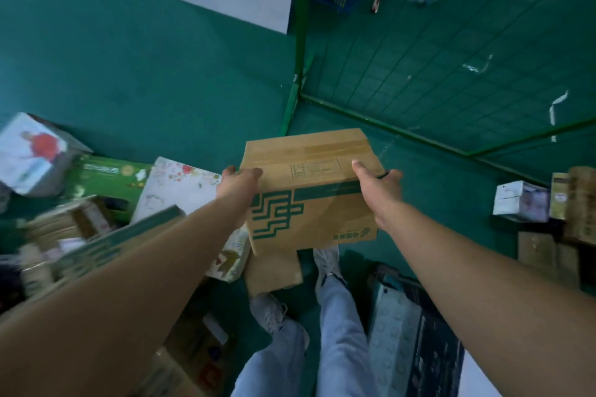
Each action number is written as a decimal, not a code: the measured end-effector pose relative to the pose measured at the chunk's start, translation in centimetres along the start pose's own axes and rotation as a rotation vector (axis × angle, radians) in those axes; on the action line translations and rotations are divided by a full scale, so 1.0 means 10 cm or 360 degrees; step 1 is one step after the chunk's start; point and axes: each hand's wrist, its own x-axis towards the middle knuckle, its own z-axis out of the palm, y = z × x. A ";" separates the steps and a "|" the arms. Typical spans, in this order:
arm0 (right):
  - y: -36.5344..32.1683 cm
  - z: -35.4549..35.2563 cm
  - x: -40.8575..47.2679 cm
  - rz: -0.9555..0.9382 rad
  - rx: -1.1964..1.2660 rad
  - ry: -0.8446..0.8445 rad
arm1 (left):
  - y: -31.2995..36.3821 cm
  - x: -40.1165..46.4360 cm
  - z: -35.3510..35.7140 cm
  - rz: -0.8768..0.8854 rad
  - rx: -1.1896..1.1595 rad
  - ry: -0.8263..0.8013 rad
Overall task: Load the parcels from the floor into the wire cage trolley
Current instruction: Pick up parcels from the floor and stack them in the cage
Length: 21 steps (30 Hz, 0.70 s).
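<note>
Hands: your left hand [240, 185] and right hand [377, 185] clasp the cardboard box [309, 190]; keep it level into the wire cage trolley [451, 68].

Green floor [129, 58]: mixed parcels [96, 203] heaped left, small boxes [521, 201] right.

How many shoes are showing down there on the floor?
2: one pale shoe just below the held cardboard box, the other pale shoe lower left, nearer the camera. Both are partly covered by trouser legs.
</note>
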 end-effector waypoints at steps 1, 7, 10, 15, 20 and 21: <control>-0.04 -0.08 -0.31 -0.0002 0.0040 -0.0017 | 0.03 -0.25 -0.18 0.0015 0.0045 0.0030; 0.01 -0.49 -1.67 -0.0047 0.0052 -0.0144 | -0.08 -1.13 -1.04 -0.0031 0.0246 0.0032; 0.08 -0.71 -2.22 -0.0036 0.0043 -0.0236 | -0.09 -1.74 -1.28 -0.0019 0.0315 -0.0024; 0.39 -0.96 -2.84 0.0052 0.0118 -0.0326 | -0.33 -2.29 -1.49 0.0012 0.0326 -0.0078; 0.93 -1.25 -3.33 0.0103 0.0177 -0.0251 | -0.74 -2.75 -1.51 0.0082 0.0381 -0.0012; 1.07 -1.32 -3.40 0.0111 0.0201 -0.0237 | -0.83 -2.85 -1.48 0.0100 0.0391 -0.0009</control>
